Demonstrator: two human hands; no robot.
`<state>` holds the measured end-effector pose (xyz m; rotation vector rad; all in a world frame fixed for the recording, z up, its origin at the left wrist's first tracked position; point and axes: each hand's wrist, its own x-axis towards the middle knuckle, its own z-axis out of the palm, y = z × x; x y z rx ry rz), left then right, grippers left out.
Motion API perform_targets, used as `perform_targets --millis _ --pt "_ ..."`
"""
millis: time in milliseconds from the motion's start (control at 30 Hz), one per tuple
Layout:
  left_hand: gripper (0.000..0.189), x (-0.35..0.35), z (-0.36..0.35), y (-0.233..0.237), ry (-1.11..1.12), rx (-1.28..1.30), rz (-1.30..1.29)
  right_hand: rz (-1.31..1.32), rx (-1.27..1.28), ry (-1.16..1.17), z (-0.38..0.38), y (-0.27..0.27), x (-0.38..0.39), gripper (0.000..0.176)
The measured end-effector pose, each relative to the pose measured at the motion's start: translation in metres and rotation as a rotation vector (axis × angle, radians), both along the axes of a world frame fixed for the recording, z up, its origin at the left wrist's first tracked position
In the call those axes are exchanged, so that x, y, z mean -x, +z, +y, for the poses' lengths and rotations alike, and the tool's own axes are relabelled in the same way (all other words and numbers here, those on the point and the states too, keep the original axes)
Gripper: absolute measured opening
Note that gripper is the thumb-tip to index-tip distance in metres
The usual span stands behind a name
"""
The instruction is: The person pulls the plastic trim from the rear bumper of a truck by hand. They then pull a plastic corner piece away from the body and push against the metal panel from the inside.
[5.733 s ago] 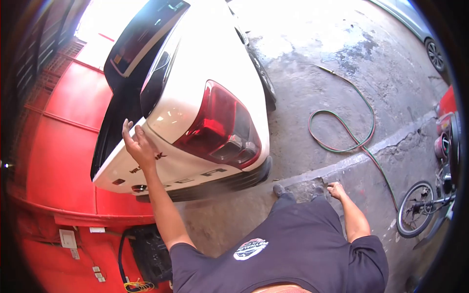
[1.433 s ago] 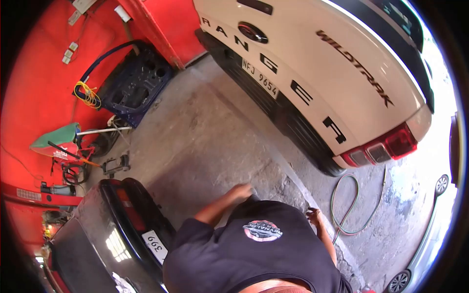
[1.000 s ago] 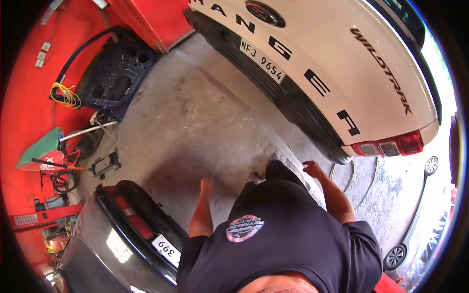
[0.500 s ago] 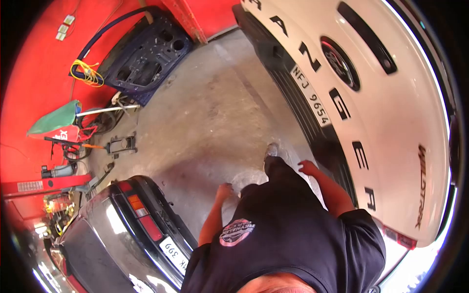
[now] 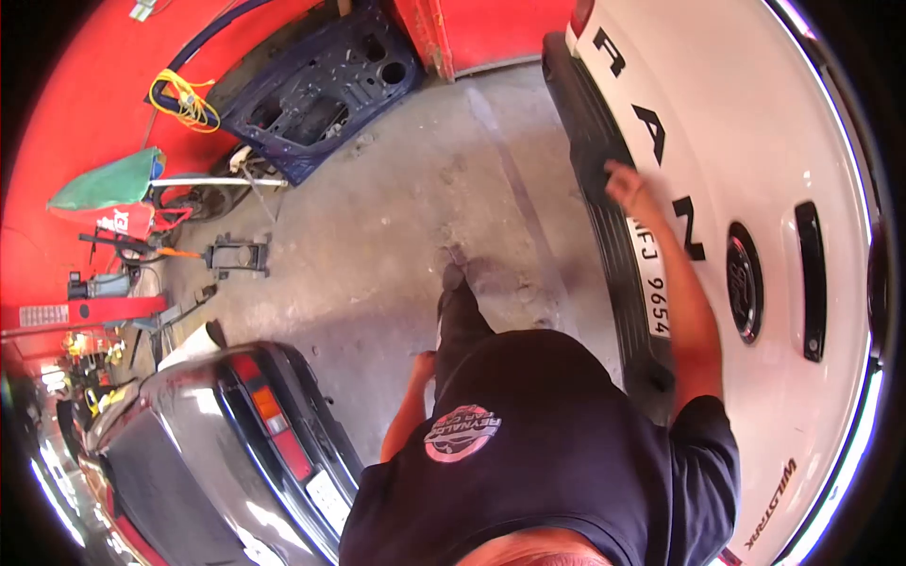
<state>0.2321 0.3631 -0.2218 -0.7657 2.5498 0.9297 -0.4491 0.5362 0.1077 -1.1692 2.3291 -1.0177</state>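
Observation:
My right hand is stretched out on the right side, its fingers apart and slightly blurred, with nothing in them. In this view it overlaps the black rear bumper of a white pickup truck, just above the licence plate. Large black letters and an oval badge mark the truck's tailgate. Low on the left, my left hand hangs beside my dark trousers, its fingers mostly hidden. A shoe shows forward on the concrete floor.
Behind my left arm stands a dark car with red and orange tail lights. A dark blue car door leans on the red wall, a yellow cable hanging from it. A floor jack rests on the left, near a green cover.
I have stepped forward along the truck's rear, and the view has shifted. My right hand has swung forward and up, from beside the bumper to over the plate area. The left stays low.

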Motion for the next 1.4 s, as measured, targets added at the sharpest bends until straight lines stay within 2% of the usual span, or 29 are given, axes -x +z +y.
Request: perform_targets --millis 67,100,133,167,200,267,333,367,400,433,467,533,567,633,667,733,800,867,900,1000,1033,1067,1133,1167,1200,1267,1300,1333,1400 --pt "0.033 0.015 -0.038 -0.023 0.603 -0.280 0.017 0.358 0.106 -0.087 -0.039 0.063 0.051 0.040" --pt "0.033 0.021 -0.078 -0.030 0.378 -0.120 0.016 0.244 0.094 -0.200 -0.060 0.124 0.052 0.041" --pt "0.034 0.026 -0.120 -0.034 0.162 0.033 0.016 0.278 0.141 -0.228 -0.074 0.155 0.072 0.039" --pt "0.034 0.046 -0.156 -0.014 0.490 -0.269 -0.068 0.502 0.248 -0.190 -0.086 0.183 0.093 0.039" --pt "0.036 0.064 -0.193 0.020 0.818 -0.570 -0.155 0.594 0.152 -0.279 -0.098 0.226 0.100 0.038" --pt "0.037 0.091 -0.271 0.055 0.984 -0.598 0.023 1.054 0.110 -0.309 -0.114 0.288 0.138 0.035" --pt "0.036 0.112 -0.360 0.049 0.967 -0.653 0.108 1.155 0.111 -0.349 -0.097 0.329 0.203 0.036" --pt "0.037 0.123 -0.403 0.049 0.940 -0.639 0.120 1.208 0.003 -0.425 -0.100 0.361 0.204 0.035" --pt "0.037 0.137 -0.438 0.048 0.919 -0.631 0.130 1.567 -0.164 -0.370 -0.091 0.390 0.222 0.034" --pt "0.037 0.154 -0.465 0.054 0.915 -0.570 0.157 1.560 -0.082 -0.526 -0.084 0.394 0.239 0.033" --pt "0.036 0.169 -0.487 0.068 0.918 -0.504 0.187 1.431 -0.141 -0.455 -0.070 0.410 0.262 0.040" --pt "0.035 0.205 -0.515 0.099 0.963 -0.498 0.211 1.448 -0.611 -0.613 -0.048 0.416 0.312 0.049" --pt "0.034 0.225 -0.525 0.109 0.998 -0.484 0.250 1.448 -0.612 -0.613 -0.030 0.410 0.354 0.049" --pt "0.033 0.257 -0.535 0.104 0.989 -0.519 0.223 1.584 -0.549 -0.183 -0.002 0.397 0.430 0.054" --pt "0.033 0.271 -0.537 0.092 0.981 -0.558 0.193 1.374 -0.647 -0.422 -0.043 0.401 0.405 0.056" --pt "0.034 0.293 -0.528 0.069 0.899 -0.627 0.138 0.965 -0.918 -0.919 -0.150 0.415 0.329 0.076" --pt "0.036 0.307 -0.519 0.044 0.893 -0.760 0.037 0.885 -0.890 -1.021 -0.154 0.414 0.343 0.085" --pt "0.039 0.333 -0.503 0.062 0.873 -0.772 -0.102 0.717 -0.716 -1.099 -0.204 0.422 0.313 0.090" --pt "0.039 0.343 -0.507 0.066 0.853 -0.774 -0.114 0.825 -0.598 -1.012 -0.191 0.411 0.339 0.089" --pt "0.040 0.400 -0.529 0.067 0.705 -0.757 -0.309 0.947 -0.672 -1.150 -0.200 0.408 0.352 0.087" --pt "0.040 0.418 -0.546 0.065 0.725 -0.725 -0.291 0.987 -0.938 -0.978 -0.179 0.409 0.364 0.077" --pt "0.041 0.432 -0.562 0.063 0.744 -0.693 -0.279 0.972 -0.962 -0.975 -0.180 0.408 0.362 0.077" --pt "0.042 0.473 -0.599 0.051 0.671 -0.625 -0.179 0.792 -0.706 -1.054 -0.188 0.410 0.350 0.065" --pt "0.041 0.501 -0.615 0.053 0.661 -0.636 -0.149 0.832 -0.842 -1.188 -0.194 0.409 0.348 0.060" --pt "0.041 0.532 -0.630 0.057 0.649 -0.647 -0.118 0.831 -0.863 -1.197 -0.190 0.409 0.346 0.060" --pt "0.038 0.595 -0.656 0.053 0.578 -0.555 -0.089 1.248 -1.163 -0.913 -0.183 0.403 0.344 0.048" --pt "0.036 0.625 -0.667 0.052 0.520 -0.517 -0.075 1.143 -1.067 -1.009 -0.176 0.403 0.348 0.053" --pt "0.035 0.655 -0.677 0.052 0.458 -0.479 -0.064 1.139 -1.149 -0.974 -0.187 0.405 0.344 0.058" --pt "0.034 0.718 -0.684 0.054 0.339 -0.469 -0.025 1.116 -1.078 -0.971 -0.130 0.402 0.360 0.058"
